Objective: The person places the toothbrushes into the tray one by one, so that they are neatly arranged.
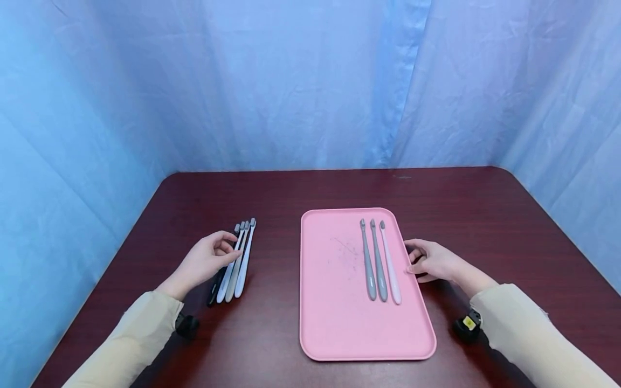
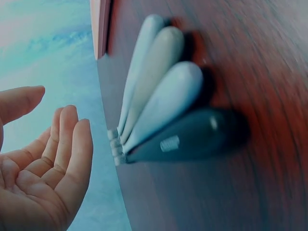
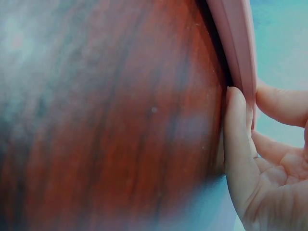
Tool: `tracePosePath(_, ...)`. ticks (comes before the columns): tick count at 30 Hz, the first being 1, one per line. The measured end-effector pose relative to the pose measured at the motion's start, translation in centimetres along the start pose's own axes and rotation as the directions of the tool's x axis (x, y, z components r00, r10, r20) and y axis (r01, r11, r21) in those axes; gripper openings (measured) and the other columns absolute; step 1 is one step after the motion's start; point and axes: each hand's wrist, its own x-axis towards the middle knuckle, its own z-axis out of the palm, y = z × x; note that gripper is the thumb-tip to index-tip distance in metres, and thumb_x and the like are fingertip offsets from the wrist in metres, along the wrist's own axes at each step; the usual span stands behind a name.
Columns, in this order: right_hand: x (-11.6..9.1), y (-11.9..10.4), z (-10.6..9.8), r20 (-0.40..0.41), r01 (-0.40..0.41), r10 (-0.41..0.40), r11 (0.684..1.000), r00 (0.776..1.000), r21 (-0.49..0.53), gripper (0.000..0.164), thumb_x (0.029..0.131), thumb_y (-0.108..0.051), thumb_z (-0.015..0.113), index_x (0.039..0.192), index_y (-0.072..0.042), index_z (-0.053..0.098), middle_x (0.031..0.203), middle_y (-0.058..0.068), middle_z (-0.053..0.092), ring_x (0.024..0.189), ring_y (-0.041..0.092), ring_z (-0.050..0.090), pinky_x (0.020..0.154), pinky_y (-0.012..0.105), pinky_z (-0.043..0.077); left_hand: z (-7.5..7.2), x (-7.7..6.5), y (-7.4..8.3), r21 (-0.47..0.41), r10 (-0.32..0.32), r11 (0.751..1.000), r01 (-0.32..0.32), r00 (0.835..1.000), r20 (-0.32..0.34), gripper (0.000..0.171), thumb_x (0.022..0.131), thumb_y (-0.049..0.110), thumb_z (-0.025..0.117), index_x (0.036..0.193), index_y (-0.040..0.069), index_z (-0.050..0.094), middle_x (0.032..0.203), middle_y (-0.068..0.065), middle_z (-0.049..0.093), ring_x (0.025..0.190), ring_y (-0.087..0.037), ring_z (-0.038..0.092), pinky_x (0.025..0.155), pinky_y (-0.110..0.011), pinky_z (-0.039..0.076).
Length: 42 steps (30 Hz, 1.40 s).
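Note:
My left hand (image 1: 206,258) is just above a fanned group of toothbrushes on the table, its thumb and fingers apart with nothing between them. The group has a black toothbrush (image 2: 192,137), a white one (image 2: 168,103), a beige one (image 2: 161,60) and another white one (image 1: 244,269). Their heads lie together at the far end. With thumb and fingers, my right hand (image 1: 436,262) pinches the right rim of a pink tray (image 1: 335,323). On that tray lie two grey toothbrushes (image 1: 368,269) and a pale pink one (image 1: 392,272), side by side toward its right edge.
The dark red-brown wooden table (image 1: 271,334) carries everything. Light blue curtains (image 1: 291,86) hang behind it and at both sides. A black wrist camera (image 1: 186,326) is strapped below the left hand, another (image 1: 467,326) below the right.

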Motion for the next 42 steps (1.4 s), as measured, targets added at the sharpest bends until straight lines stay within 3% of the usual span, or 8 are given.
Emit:
tracePosePath(11, 0.1, 0.2, 0.0, 0.005, 0.012, -0.012, 1.0, 1.0, 0.003, 0.071, 0.083, 0.001, 0.064, 0.141, 0.01, 0.025, 0.095, 0.013, 0.053, 0.075, 0.014, 0.06, 0.069, 0.037, 0.059, -0.7, -0.3, -1.3, 0.031, -0.06, 0.998, 0.061, 0.998, -0.026, 0.04, 0.089, 0.021, 0.066, 0.121, 0.0, 0.053, 0.089, -0.009, 0.062, 0.074, -0.017, 0.057, 0.067, -0.028, 0.051)
tracePosePath(24, 0.1, 0.3, 0.0, -0.003, 0.001, -0.001, 1.0, 1.0, 0.007, 0.07, 0.082, 0.002, 0.064, 0.141, 0.009, 0.026, 0.093, 0.012, 0.053, 0.074, 0.014, 0.059, 0.069, 0.037, 0.058, -0.5, -0.3, -2.8, 0.046, -0.087, 0.995, 0.087, 0.996, 0.006, 0.046, 0.087, 0.02, 0.069, 0.124, -0.001, 0.051, 0.098, -0.014, 0.062, 0.079, -0.018, 0.059, 0.074, -0.034, 0.056)
tracePosePath(42, 0.2, 0.3, 0.0, -0.004, 0.004, -0.004, 1.0, 1.0, 0.001, 0.071, 0.082, 0.001, 0.065, 0.141, 0.009, 0.026, 0.094, 0.012, 0.053, 0.074, 0.015, 0.059, 0.069, 0.038, 0.059, -0.8, -0.2, -3.7, 0.135, -0.068, 0.989, 0.059, 0.996, 0.062, 0.054, 0.081, 0.012, 0.074, 0.126, -0.002, 0.049, 0.122, -0.027, 0.054, 0.106, -0.039, 0.055, 0.088, -0.05, 0.051)
